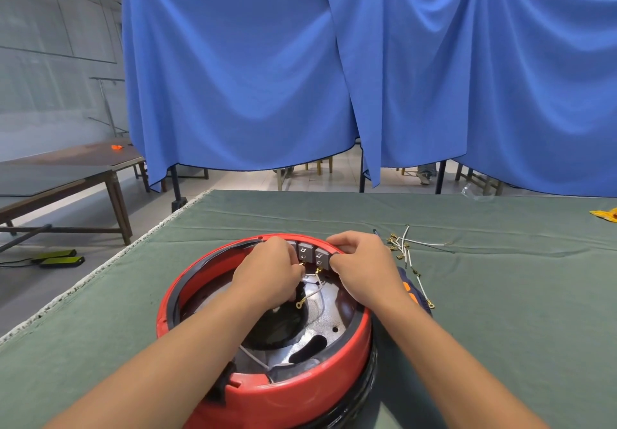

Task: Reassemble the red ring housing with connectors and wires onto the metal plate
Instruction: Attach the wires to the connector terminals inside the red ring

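On the green cloth, from left to right:

Side tables (66, 174): dark-topped, standing on the floor at far left, behind the work surface.
Green cloth (467, 295): covers the work table; wrinkled along its far edge.
Red ring housing (300, 392): lies at centre near the front edge, open side up, over a black base rim.
Metal plate (329, 311): silvery, visible inside the housing, with a dark central opening.
Left hand (270, 271): reaches into the housing; fingers curled, pinching a thin white wire (315, 291) with a gold ring terminal (299, 303).
Grey connectors (312, 253): seated in a row on the inner far wall of the housing, between the two hands.
Right hand (362, 261): fingers curled over the far rim, gripping the housing beside the rightmost connector.
Loose wires (405, 248): white, with gold terminals, scattered on the cloth just right of the right hand.
Blue curtain (334, 77): hangs across the background.
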A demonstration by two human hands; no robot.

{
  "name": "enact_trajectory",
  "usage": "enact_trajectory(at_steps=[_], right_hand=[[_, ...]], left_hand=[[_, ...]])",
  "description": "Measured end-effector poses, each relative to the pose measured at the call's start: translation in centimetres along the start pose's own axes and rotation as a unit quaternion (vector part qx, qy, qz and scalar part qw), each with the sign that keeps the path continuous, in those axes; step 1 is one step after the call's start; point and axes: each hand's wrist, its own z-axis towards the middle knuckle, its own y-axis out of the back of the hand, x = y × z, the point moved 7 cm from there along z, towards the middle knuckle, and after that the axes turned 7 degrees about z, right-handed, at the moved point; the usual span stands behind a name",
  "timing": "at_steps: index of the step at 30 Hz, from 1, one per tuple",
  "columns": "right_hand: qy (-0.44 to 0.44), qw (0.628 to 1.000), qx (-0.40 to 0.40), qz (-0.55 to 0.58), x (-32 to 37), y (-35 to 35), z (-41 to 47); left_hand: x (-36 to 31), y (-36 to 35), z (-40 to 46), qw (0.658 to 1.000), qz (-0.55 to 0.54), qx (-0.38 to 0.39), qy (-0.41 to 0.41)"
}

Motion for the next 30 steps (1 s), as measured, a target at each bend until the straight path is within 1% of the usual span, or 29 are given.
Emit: enact_trajectory(at_steps=[13,21,30], right_hand=[[0.007,1.000,0.000,0.001,-0.11,-0.07,0.18],[0.008,1.000,-0.002,0.003,-0.08,-0.04,0.18],[0.014,1.000,0.000,0.001,0.21,0.02,0.00]], left_hand=[[0.08,-0.25,0.62,0.999,-0.013,0.024,-0.038],[-0.20,0.11,0.39,0.999,0.006,0.008,-0.048],[-0.44,0.13,0.34,0.998,0.016,0.011,-0.060]])
